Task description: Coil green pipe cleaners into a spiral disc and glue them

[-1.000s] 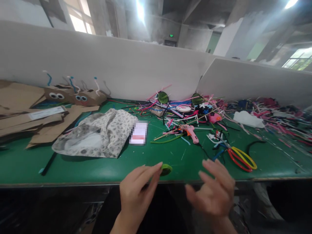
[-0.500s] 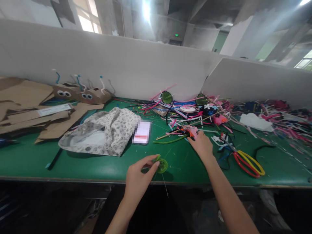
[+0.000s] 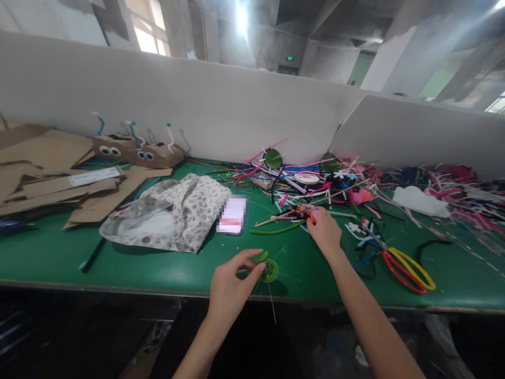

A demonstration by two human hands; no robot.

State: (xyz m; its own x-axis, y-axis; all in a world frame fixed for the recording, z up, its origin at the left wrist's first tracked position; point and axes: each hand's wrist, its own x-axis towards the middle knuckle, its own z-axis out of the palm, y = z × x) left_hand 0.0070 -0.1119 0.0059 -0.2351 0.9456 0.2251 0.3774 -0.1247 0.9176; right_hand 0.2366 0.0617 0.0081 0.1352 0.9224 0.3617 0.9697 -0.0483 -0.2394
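Observation:
My left hand (image 3: 236, 276) pinches a small round coil of green pipe cleaner (image 3: 270, 271) between thumb and fingers, above the table's front edge. One end of the coil stands up at the fingertips, and a thin pale strand hangs below it. My right hand (image 3: 325, 231) reaches forward and is closed around a pink-and-orange tool, apparently a glue gun (image 3: 311, 213), mostly covered by the fingers. A loose green pipe cleaner (image 3: 276, 229) lies to its left. Scissors (image 3: 408, 268) with red and yellow handles rest to the right of my right forearm.
A floral cloth bag (image 3: 197, 210) and a phone (image 3: 232, 215) lie left of centre. Cardboard pieces (image 3: 35, 195) and googly-eyed cardboard figures (image 3: 158, 155) occupy the left. Tangled pipe cleaners (image 3: 292, 184) fill the back and right. A white partition (image 3: 216, 110) stands behind the green table (image 3: 158, 268).
The view has shifted slightly. My right hand has closed further over the pink tool, which shows less now. My left hand keeps its pinch on the green coil.

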